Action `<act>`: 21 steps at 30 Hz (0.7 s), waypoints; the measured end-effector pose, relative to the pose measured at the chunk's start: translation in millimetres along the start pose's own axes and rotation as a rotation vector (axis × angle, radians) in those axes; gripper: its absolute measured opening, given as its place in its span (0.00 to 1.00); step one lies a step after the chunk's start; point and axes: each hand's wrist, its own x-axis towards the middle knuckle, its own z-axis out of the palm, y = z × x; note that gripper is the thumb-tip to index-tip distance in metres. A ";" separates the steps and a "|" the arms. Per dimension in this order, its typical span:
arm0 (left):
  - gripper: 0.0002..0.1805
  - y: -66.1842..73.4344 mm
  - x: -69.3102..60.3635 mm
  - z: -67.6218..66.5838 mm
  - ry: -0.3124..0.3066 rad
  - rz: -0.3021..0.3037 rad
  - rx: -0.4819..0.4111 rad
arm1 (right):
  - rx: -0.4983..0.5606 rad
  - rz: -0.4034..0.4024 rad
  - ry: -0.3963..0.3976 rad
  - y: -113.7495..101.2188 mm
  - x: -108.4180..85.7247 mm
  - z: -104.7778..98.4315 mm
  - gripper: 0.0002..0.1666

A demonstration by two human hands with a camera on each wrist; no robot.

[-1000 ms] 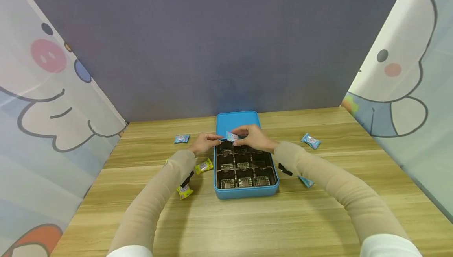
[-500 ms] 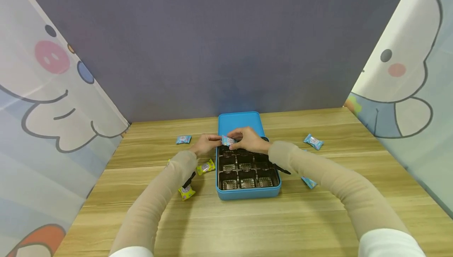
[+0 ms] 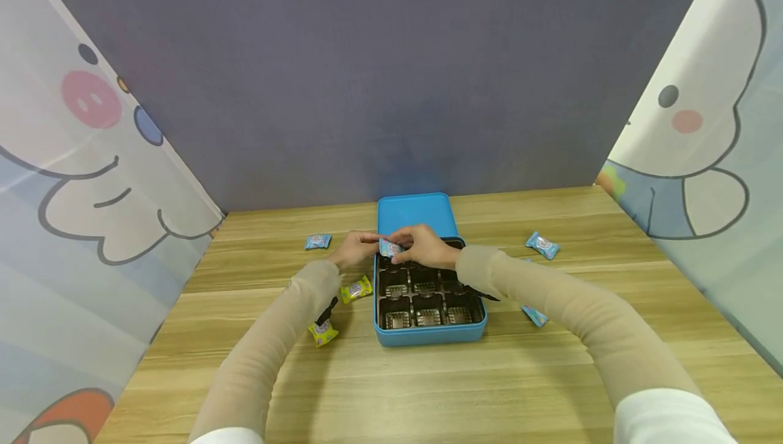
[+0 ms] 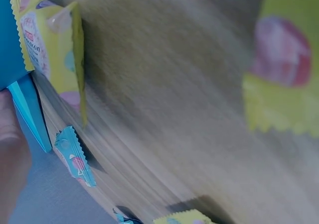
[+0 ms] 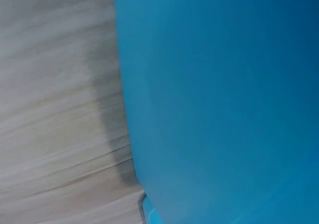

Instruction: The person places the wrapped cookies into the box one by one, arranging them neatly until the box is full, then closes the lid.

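From my remote seat, I watch the head view, where the right hand (image 3: pixel 425 247) pinches a small blue wrapped packet (image 3: pixel 390 248) between thumb and fingers, the gap no wider than the packet itself. That packet is at the far left corner of the blue box (image 3: pixel 431 336), over the corner compartment; I cannot tell whether it touches the bottom. The left hand (image 3: pixel 355 248) reaches to the same corner of the box from its left side, thumb and index finger extended, and I cannot tell whether they pinch the rim or just touch it. Inside the box I see a dark tray (image 3: pixel 428 317) divided into compartments, and the blue lid (image 3: pixel 417 213) lies back behind the box. Left of the box, a yellow packet (image 3: pixel 356 289) rests just beside its wall, another yellow packet (image 3: pixel 323 334) lies farther out and closer to the person, and a blue-wrapped sweet (image 3: pixel 317 242) sits beyond the left hand. Right of the box, well apart from it, a second blue-wrapped sweet (image 3: pixel 542 245) lies on the wood-grained desk (image 3: pixel 465 389), with a half-hidden blue wrapper (image 3: pixel 535 315) beneath the sleeved forearm (image 3: pixel 563 294)
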 end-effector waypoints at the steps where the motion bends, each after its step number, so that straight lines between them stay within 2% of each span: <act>1: 0.17 4.1 -3.2 -0.1 -0.003 0.000 -0.008 | -0.003 0.004 0.001 0.1 0.3 0.6 0.30; 6: 0.18 5.0 -4.6 -0.9 -0.005 -0.011 -0.018 | -0.021 0.005 0.001 1.6 1.0 2.8 0.30; 8: 0.18 -2.3 -0.3 -1.5 -0.007 -0.006 -0.027 | -0.023 -0.006 0.001 3.3 1.0 3.8 0.30; 16: 0.18 -1.6 -1.1 -1.9 -0.018 -0.003 -0.028 | -0.062 -0.027 -0.007 4.6 -1.9 4.0 0.29; 21: 0.18 -1.7 -1.1 -2.0 -0.012 -0.022 -0.016 | -0.113 -0.032 -0.018 4.5 -1.8 3.8 0.29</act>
